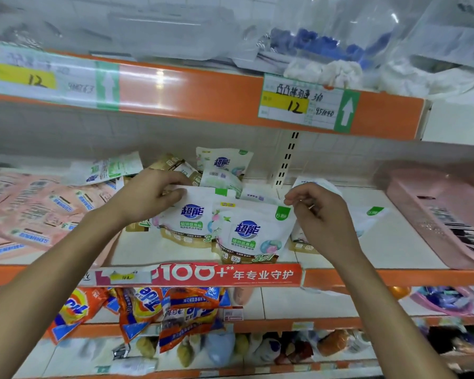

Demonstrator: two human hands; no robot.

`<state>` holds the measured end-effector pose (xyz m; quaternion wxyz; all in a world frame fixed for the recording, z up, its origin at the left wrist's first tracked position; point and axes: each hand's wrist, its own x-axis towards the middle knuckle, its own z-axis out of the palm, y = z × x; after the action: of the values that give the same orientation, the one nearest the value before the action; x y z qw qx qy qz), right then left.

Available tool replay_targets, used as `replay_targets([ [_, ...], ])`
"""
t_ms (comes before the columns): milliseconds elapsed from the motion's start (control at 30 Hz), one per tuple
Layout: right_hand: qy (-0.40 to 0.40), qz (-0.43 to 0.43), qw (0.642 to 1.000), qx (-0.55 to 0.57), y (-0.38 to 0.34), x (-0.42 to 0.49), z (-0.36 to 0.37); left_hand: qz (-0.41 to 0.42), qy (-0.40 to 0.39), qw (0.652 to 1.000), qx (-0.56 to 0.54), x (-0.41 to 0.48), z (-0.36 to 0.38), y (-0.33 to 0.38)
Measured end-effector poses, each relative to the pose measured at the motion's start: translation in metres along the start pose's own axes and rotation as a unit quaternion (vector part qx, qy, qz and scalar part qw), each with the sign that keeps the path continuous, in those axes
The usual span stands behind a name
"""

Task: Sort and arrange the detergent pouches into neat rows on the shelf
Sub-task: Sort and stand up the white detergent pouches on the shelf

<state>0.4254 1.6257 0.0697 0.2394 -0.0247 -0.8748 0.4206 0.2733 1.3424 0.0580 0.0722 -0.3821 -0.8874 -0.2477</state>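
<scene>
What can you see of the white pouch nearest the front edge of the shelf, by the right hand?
The front pouch is a glossy white plastic stand-up bag with a round blue logo, a green top-right corner tab and a gold-brown base band. It stands nearly upright on the white shelf, close to its orange edge. The right hand pinches its top-right corner. It overlaps a like pouch behind it on the left.
</scene>
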Motion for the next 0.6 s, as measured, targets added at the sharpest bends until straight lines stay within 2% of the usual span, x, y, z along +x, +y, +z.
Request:
replay_targets([
  [233,-0.016,0.006,1.000,-0.022,0.001,0.010,0.003,0.005,-0.018,0.999,-0.032,0.007,0.000,-0.009],
  [400,-0.026,0.011,0.998,-0.051,0.005,0.019,0.010,0.020,0.017,0.998,-0.065,0.023,-0.008,0.005],
  [600,-0.057,-0.006,0.993,-0.101,0.003,0.045,0.013,0.084,0.024,0.996,-0.022,0.058,0.002,0.048],
])
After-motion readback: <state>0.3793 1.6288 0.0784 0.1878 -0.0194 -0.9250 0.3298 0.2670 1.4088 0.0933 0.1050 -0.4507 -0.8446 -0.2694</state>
